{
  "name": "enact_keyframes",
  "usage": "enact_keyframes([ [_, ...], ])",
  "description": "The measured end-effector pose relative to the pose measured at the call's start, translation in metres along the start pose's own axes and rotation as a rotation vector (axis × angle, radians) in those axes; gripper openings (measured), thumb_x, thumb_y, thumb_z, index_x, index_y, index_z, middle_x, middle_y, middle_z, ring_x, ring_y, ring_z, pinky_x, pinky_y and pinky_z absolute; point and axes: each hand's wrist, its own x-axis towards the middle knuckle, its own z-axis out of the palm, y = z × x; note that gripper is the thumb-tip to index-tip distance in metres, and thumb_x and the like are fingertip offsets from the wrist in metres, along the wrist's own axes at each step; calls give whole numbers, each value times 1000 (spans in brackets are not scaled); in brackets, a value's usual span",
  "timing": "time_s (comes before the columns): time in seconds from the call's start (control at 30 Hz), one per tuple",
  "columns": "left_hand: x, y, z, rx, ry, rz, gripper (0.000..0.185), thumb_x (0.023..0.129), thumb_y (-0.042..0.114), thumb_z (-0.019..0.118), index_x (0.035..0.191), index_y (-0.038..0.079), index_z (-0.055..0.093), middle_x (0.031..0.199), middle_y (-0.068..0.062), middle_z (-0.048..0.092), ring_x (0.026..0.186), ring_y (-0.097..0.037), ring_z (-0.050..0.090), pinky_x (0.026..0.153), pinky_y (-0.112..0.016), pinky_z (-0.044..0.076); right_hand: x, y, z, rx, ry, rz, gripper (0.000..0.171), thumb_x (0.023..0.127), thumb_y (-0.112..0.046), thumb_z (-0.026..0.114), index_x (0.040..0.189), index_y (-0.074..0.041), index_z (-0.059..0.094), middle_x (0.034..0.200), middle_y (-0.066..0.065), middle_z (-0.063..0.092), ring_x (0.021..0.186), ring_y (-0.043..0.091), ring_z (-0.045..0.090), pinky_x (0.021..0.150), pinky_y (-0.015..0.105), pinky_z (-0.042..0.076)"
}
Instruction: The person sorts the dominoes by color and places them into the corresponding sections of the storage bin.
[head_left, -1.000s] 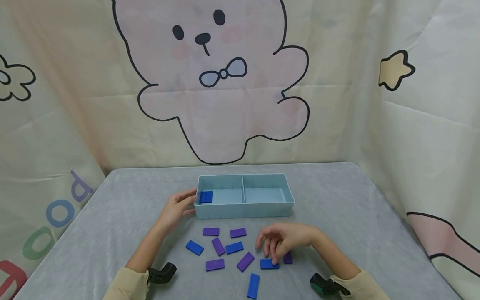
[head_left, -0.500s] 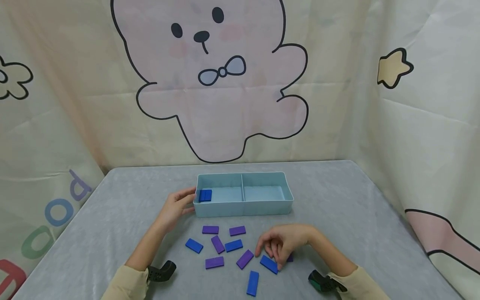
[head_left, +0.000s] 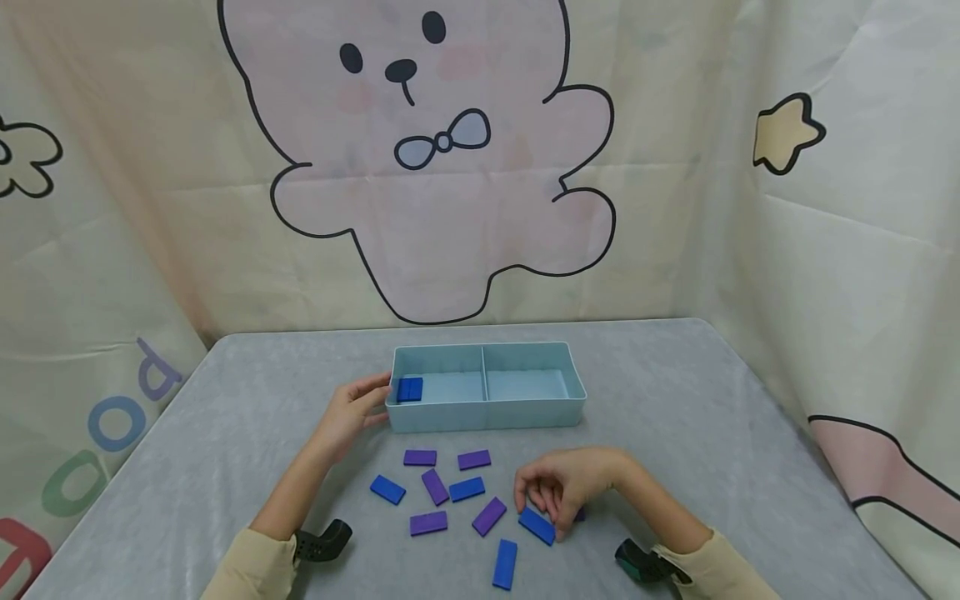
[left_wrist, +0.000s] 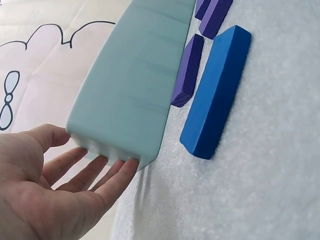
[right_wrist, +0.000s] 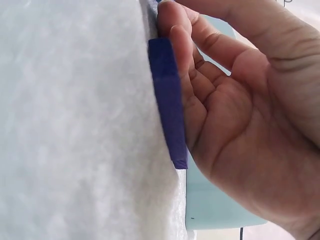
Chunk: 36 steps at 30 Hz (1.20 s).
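Observation:
A light blue two-compartment tray (head_left: 487,414) stands mid-table, with blue blocks (head_left: 410,389) in its left compartment. My left hand (head_left: 358,408) rests with straight fingers against the tray's left end; in the left wrist view the fingers (left_wrist: 107,175) touch the tray's corner (left_wrist: 135,85). My right hand (head_left: 551,493) curls its fingers over a blue block (head_left: 537,525) lying on the cloth. In the right wrist view the fingertips (right_wrist: 172,30) grip that blue block (right_wrist: 167,100) along its edge, against the table.
Loose blocks lie in front of the tray: purple ones (head_left: 419,457) (head_left: 474,459) (head_left: 435,487) (head_left: 428,522) (head_left: 489,516), blue ones (head_left: 387,489) (head_left: 467,489) (head_left: 505,564). Another purple block (head_left: 580,515) is half hidden behind my right hand. Grey cloth covers the table (head_left: 712,433); curtains hang behind.
My right hand has curled its fingers onto the blue block, which has turned from level to slanted. The left hand has stayed at the tray's end.

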Motion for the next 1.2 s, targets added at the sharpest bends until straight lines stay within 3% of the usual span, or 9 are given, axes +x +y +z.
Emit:
enact_keyframes([
  [0.47, 1, -1, -1, 3, -2, -3, 51, 112, 15, 51, 156, -10, 42, 161, -30, 42, 144, -47, 49, 112, -55, 49, 0, 5, 3, 4, 104, -79, 43, 84, 8, 81, 123, 6, 61, 85, -6, 60, 69, 0, 58, 65, 12, 50],
  [0.9, 1, 0, 1, 8, 3, -8, 50, 112, 14, 50, 156, -10, 42, 161, -29, 43, 144, -47, 48, 112, -55, 49, 3, 6, 7, -43, 248, -68, 39, 83, 0, 84, 117, 2, 65, 78, -7, 63, 64, 1, 57, 60, 13, 48],
  [1.2, 1, 0, 1, 6, 7, -3, 51, 112, 15, 51, 156, -9, 42, 161, -29, 42, 144, -47, 49, 112, -56, 48, -1, 5, 5, -9, 307, -67, 39, 82, 1, 80, 118, 5, 66, 90, 0, 67, 70, 3, 62, 66, 14, 53],
])
